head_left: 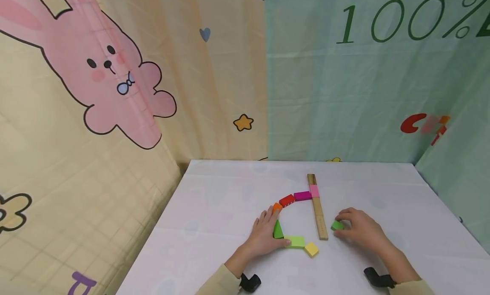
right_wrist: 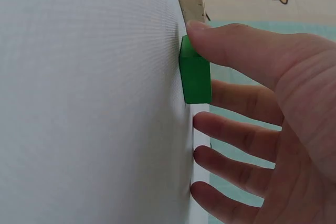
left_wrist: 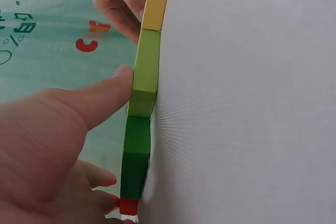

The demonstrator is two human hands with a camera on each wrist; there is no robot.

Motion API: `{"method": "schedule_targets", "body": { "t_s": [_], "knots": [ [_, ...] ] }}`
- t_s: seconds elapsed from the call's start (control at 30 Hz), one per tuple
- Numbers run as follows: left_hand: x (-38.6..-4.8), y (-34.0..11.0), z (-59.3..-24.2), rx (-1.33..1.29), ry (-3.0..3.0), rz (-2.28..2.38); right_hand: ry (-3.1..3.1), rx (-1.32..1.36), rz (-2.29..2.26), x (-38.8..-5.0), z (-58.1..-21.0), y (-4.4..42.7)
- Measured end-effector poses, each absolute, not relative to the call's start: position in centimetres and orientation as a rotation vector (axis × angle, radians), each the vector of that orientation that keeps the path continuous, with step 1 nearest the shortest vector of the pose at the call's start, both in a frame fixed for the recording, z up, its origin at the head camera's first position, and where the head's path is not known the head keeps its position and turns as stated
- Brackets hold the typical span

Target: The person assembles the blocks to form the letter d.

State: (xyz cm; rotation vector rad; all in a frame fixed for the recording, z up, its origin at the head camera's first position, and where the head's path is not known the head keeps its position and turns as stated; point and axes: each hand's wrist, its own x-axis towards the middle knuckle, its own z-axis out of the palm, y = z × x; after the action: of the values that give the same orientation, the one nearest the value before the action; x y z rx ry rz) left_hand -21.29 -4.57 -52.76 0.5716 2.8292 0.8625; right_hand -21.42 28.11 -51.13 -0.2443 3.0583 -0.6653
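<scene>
In the head view my right hand [head_left: 361, 229] pinches a green block [head_left: 337, 225] between thumb and index finger, low over the white table. In the right wrist view the thumb lies across that block's [right_wrist: 196, 77] top edge, and the other fingers are spread. My left hand [head_left: 264, 235] rests along a curved row of blocks. Its fingertips are at an orange block [head_left: 277, 207], and its thumb touches a light green block [head_left: 295, 242]. Between them stands a dark green triangular block [head_left: 278, 230]. A yellow block [head_left: 311, 249] touches the light green one's right end.
The row continues with a red block [head_left: 287, 200] and a magenta block [head_left: 302, 196]. It meets a pink block [head_left: 314, 190] on a long wooden strip [head_left: 320, 218], which lies between the hands. Patterned curtains [head_left: 226, 73] stand behind the white table [head_left: 183, 252].
</scene>
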Motion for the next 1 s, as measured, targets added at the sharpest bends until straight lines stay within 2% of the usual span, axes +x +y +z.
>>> {"method": "schedule_targets", "body": {
  "t_s": [1.0],
  "knots": [
    [-21.34, -4.65, -53.13, 0.569, 2.819, 0.975, 3.173, -0.308, -0.689, -21.18, -50.75, 27.45]
  ]
}}
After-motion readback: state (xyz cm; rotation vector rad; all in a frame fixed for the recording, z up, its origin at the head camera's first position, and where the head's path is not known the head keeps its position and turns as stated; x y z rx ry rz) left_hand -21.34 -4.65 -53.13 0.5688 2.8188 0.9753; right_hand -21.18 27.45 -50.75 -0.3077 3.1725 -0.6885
